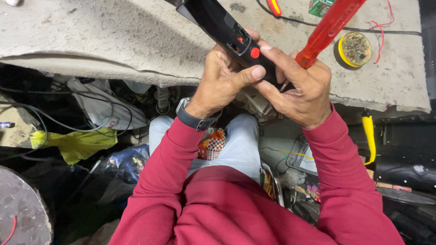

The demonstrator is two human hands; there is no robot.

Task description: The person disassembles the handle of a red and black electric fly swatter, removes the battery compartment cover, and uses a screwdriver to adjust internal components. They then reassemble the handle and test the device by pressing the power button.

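Left hand: the left hand [222, 79] was wrapped around a black tool [222, 27], with the thumb lying just under its round red button [255, 53].
Right hand: the right hand [302, 90] was clenched on a red screwdriver [329, 25], the fingers curled round its see-through handle.
Black tool: it was held above the edge of the grey table [113, 41]. Its top end was cut off by the picture, and its lower end was hidden behind the hands.
Screwdriver tip: only a bit of the thin metal shaft showed between the fingers. The tip was hidden.
Wrist: a dark watch [193, 119] sat on the left wrist.
On the table: a small round yellow tin [354, 49] sat near a black wire and a thin red wire [383, 31].
Under the table: bags, wires and a yellow bag [75, 143] lay in the dark, hard to make out.
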